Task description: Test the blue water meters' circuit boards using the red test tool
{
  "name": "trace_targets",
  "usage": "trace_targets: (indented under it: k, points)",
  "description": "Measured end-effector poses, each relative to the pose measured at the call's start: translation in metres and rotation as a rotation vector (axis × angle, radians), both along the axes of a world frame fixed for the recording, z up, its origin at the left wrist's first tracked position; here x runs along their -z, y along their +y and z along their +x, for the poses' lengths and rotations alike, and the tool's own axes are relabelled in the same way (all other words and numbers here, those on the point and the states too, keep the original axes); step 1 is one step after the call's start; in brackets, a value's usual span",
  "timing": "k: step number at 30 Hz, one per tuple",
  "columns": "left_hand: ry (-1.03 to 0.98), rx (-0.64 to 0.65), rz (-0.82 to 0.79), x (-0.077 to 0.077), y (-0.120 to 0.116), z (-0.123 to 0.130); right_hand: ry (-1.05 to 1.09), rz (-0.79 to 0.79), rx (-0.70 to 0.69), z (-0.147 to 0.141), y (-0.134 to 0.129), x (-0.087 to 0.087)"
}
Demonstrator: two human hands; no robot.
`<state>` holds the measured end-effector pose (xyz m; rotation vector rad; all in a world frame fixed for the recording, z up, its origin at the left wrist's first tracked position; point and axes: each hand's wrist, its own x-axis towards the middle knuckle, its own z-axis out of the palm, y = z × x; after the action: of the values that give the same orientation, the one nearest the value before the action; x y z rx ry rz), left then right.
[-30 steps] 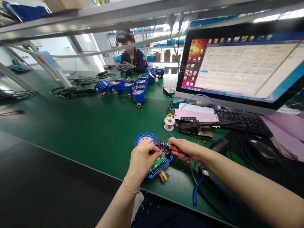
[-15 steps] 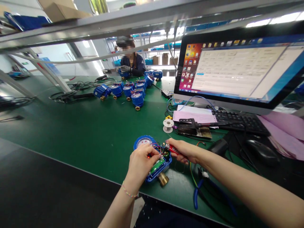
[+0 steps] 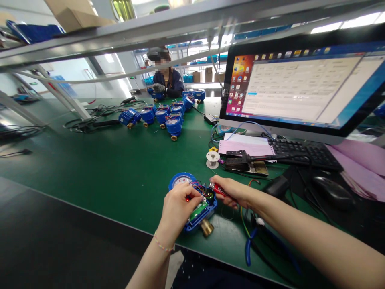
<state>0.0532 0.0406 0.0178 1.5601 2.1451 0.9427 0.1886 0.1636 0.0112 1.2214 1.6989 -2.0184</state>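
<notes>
A blue water meter [image 3: 198, 224] lies at the bench's near edge with its casing open. A green circuit board [image 3: 198, 211], coloured wires and a brass pipe fitting [image 3: 207, 227] show on it. My left hand [image 3: 179, 200] rests over the meter, thumb and fingers pinched on thin wires [image 3: 203, 194] above the board. A small red light glows by its fingers. My right hand [image 3: 233, 191] is wrapped round a red lighter [image 3: 219, 189], its metal top close to the wires at the meter's right side.
Blue-handled pliers [image 3: 248, 251] and cables lie right of the meter. Behind are a solder spool [image 3: 213, 159], a soldering iron [image 3: 264, 158], a keyboard [image 3: 306, 154], a mouse [image 3: 331, 192] and a monitor [image 3: 294, 88]. Several blue meters [image 3: 174, 125] stand farther back, near a gloved co-worker [image 3: 174, 80].
The lighter's top has shifted slightly right, away from the wires, and a small bright spot near it is gone. My left hand has stayed in place.
</notes>
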Motion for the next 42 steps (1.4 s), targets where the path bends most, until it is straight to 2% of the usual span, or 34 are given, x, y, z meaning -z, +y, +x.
trace_targets:
  k: [15,27,42]
  points:
    - [-0.023,0.009,0.003,0.0036,-0.0001,-0.0028,-0.001,0.031,-0.022,-0.0007,0.0009,-0.0019]
    - [-0.016,0.010,0.015,0.0054,-0.0002,-0.0023,-0.003,0.047,-0.050,0.0002,0.0032,0.0032]
    - [-0.022,-0.002,0.018,0.0052,0.0001,-0.0023,0.018,0.169,-0.103,0.0030,-0.0021,-0.0016]
